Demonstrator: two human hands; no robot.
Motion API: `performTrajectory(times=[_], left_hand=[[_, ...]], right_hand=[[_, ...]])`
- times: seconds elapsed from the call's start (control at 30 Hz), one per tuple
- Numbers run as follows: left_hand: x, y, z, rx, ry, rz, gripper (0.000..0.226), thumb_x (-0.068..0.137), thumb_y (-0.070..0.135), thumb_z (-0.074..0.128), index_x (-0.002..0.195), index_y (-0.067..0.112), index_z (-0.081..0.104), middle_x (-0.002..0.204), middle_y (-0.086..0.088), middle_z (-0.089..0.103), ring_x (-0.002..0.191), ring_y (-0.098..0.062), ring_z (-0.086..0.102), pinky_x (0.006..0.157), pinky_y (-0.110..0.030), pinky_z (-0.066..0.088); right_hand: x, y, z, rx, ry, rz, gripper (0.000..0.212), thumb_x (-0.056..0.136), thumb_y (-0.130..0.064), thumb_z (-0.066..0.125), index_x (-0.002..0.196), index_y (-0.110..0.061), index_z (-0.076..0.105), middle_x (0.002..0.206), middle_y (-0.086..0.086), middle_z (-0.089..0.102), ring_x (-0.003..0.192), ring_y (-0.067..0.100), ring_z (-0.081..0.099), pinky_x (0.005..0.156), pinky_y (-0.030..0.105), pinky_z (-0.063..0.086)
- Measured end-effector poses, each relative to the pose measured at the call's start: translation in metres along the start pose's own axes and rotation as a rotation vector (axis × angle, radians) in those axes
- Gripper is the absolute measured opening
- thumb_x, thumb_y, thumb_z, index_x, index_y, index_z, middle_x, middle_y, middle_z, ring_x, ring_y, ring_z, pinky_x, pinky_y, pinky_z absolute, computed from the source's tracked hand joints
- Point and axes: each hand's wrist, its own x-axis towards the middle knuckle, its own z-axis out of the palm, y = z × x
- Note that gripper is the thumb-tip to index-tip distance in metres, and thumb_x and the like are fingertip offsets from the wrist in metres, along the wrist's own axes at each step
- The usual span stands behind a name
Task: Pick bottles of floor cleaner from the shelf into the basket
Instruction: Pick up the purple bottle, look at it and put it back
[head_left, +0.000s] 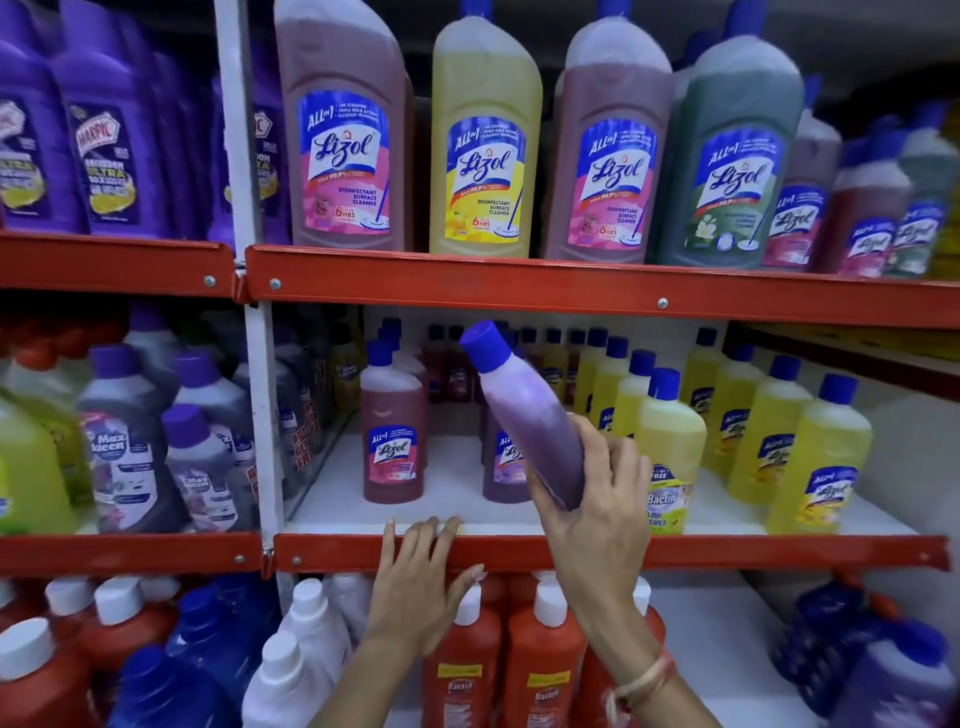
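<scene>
Above the red painted-metal rail (571, 552), the purple bottle (524, 415) looks smooth, translucent plastic with a glossy cap (485, 345); the shelf board (457, 499) behind the rail is matt white.

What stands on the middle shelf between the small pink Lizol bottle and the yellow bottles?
In the head view, one upright purple bottle, partly hidden behind the tilted purple bottle in the right hand.

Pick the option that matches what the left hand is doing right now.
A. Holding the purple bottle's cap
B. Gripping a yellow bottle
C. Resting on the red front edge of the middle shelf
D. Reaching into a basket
C: the left hand lies flat with fingers over the red shelf edge, holding nothing, while the right hand grips the tilted purple bottle.
</scene>
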Motion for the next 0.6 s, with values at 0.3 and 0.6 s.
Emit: performTrajectory(times=[0.3,0.6], left_hand=[[-0.003,-0.003,0.000,0.022,0.017,0.020,0.062,0.088,0.063,0.030,0.131,0.022,0.045,0.116,-0.001,0.064,0.112,-0.021,0.056,0.109,-0.043,0.003],[0.000,-0.005,0.011,0.031,0.051,0.037,0.077,0.091,0.062,0.011,0.115,0.009,0.061,0.109,-0.012,0.069,0.104,-0.030,0.061,0.110,-0.043,0.003]], right_hand=[[0.009,-0.001,-0.030,0.776,-0.329,0.350,0.065,0.053,-0.029,0.091,0.108,-0.030,0.058,0.098,-0.005,0.071,0.091,0.016,0.068,0.070,0.032,0.058],[0.017,0.020,-0.021,1.779,-0.722,0.608,0.058,0.056,-0.014,0.091,0.106,-0.006,0.062,0.091,0.013,0.074,0.086,0.027,0.071,0.082,0.041,0.058]])
